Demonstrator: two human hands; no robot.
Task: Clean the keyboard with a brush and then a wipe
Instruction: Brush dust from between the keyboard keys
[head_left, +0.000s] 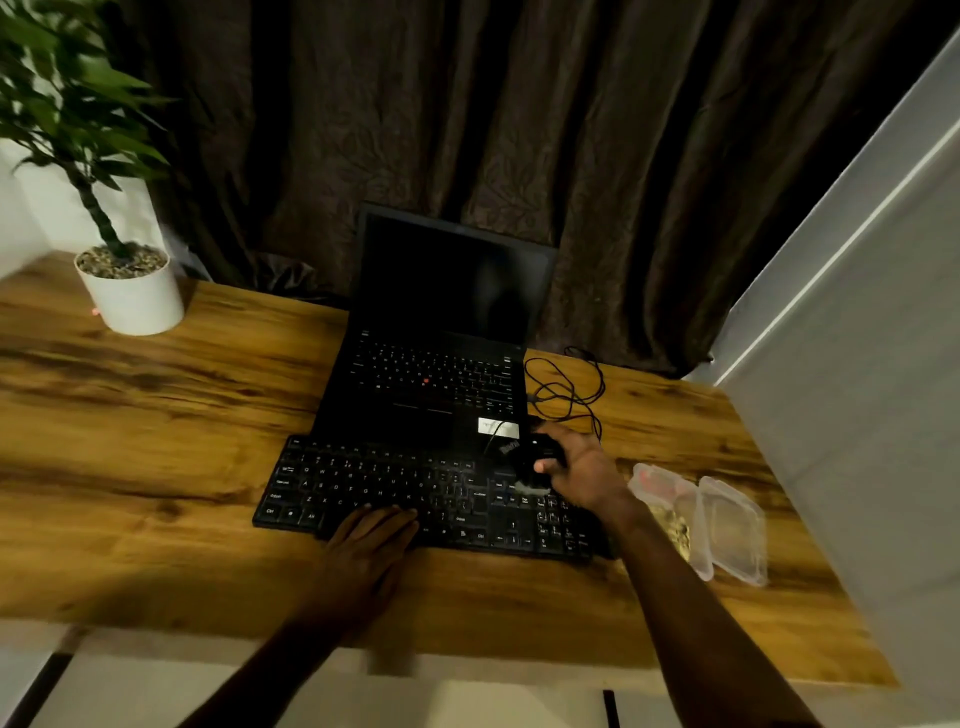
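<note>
Brushing the keyboard's right side

The keyboard (415, 493) lies at centre frame, before the laptop (441, 364). The left hand (371, 530) rests flat, fingers released, on its near edge, likely to steady it; the right hand (576, 467) grips the brush (535, 465), bristles down on the keys.

Matt, seemingly plastic keyboard (415, 493); wood-grain table (156, 415)

Home desk, laptop (441, 332), potted plant (104, 208), curtain (519, 130)
</note>
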